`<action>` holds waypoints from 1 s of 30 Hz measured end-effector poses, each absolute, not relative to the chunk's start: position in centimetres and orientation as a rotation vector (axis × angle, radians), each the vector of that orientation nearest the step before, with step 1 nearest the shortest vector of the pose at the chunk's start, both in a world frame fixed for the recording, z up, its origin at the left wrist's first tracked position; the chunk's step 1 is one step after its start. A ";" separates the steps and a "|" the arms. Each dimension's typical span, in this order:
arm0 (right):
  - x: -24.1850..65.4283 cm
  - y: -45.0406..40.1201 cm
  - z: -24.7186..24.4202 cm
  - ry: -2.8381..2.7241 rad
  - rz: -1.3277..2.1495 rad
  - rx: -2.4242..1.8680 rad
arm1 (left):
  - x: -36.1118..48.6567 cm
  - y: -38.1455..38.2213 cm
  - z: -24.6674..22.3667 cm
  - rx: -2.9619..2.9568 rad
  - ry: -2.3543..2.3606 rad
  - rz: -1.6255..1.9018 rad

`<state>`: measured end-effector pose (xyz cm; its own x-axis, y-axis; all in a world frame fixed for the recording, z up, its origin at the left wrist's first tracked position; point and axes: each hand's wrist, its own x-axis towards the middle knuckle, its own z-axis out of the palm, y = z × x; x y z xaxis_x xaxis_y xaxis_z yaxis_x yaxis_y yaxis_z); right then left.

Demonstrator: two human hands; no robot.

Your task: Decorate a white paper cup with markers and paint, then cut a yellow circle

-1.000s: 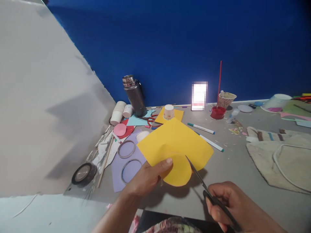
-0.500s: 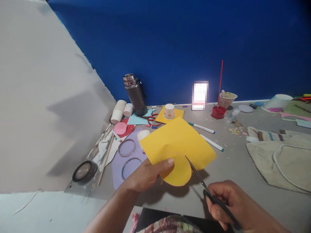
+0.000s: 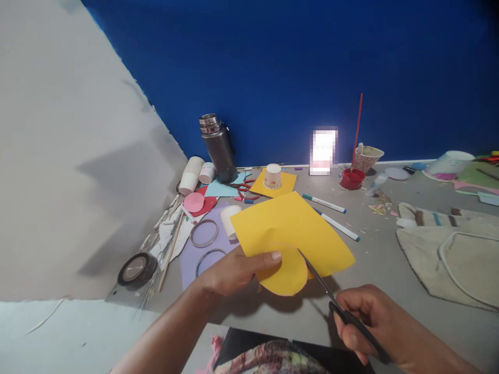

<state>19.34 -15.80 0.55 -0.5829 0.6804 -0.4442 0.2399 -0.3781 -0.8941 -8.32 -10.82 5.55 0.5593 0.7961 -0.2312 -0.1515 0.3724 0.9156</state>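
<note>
A sheet of yellow paper [image 3: 288,221] is held above the table, its near part cut into a rounded edge along a faint curved line. My left hand [image 3: 244,267] pinches it from the left, thumb on top and fingers hidden underneath. In my right hand [image 3: 360,317] is a pair of scissors [image 3: 325,288] with black handles. Their blades sit in the cut, between the rounded piece and the rest of the sheet. A white paper cup [image 3: 231,221] lies on its side just behind the sheet's left corner.
Two markers [image 3: 325,203] lie right of the paper. Farther back stand a dark flask [image 3: 218,150], a floral paper cup [image 3: 273,176] and a red pot [image 3: 352,179]. Black tape [image 3: 136,271] and purple paper [image 3: 191,259] are at left; a cloth bag [image 3: 440,259] at right.
The yellow sheet has shifted slightly right and its right corner has swung outward. The scissor blades remain at the curved cut, and both hands keep their hold.
</note>
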 end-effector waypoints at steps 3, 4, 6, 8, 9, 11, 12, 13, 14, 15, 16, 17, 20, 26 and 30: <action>19.1 -15.8 1.0 -1.498 2.025 -1.250 | -8.4 -10.6 5.6 1.042 0.737 0.656; 19.0 -15.7 1.1 -1.492 2.034 -1.251 | -8.4 -10.5 5.6 1.045 0.740 0.639; 19.0 -15.7 1.2 -1.486 2.050 -1.246 | -8.5 -10.5 5.7 1.051 0.755 0.623; 19.0 -15.7 1.2 -1.494 2.070 -1.248 | -8.5 -10.5 5.9 1.061 0.769 0.618; 19.0 -15.7 1.2 -1.498 2.077 -1.256 | -8.4 -10.5 6.0 1.066 0.769 0.621; 19.2 -15.7 1.1 -1.493 2.080 -1.279 | -8.3 -10.5 6.3 1.071 0.751 0.621; 19.2 -15.7 1.0 -1.496 2.083 -1.285 | -8.2 -10.5 6.5 1.072 0.743 0.618; 19.3 -15.7 0.9 -1.506 2.084 -1.286 | -8.2 -10.5 6.6 1.071 0.737 0.615; 19.4 -15.7 0.9 -1.518 2.082 -1.283 | -8.1 -10.5 6.7 1.069 0.731 0.608; 19.4 -15.7 0.9 -1.533 2.081 -1.273 | -8.0 -10.4 6.8 1.065 0.728 0.598; 19.5 -15.7 0.9 -1.544 2.080 -1.264 | -7.9 -10.4 6.9 1.059 0.727 0.588; 19.5 -15.6 0.8 -1.546 2.078 -1.257 | -7.8 -10.3 7.0 1.052 0.723 0.584; 19.5 -15.6 0.9 -1.506 2.070 -1.236 | -7.6 -10.2 7.2 1.041 0.709 0.593; 19.6 -15.7 0.9 -1.462 2.124 -1.189 | -7.6 -10.0 7.5 1.043 0.721 0.526; 19.8 -15.7 1.0 -1.450 2.144 -1.214 | -7.7 -10.0 7.4 1.042 0.725 0.501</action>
<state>19.79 -15.68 1.01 -0.6067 0.6319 -0.4823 0.2123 -0.4559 -0.8644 -7.74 -10.00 7.37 0.6682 0.6820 -0.2972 -0.0364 0.4290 0.9026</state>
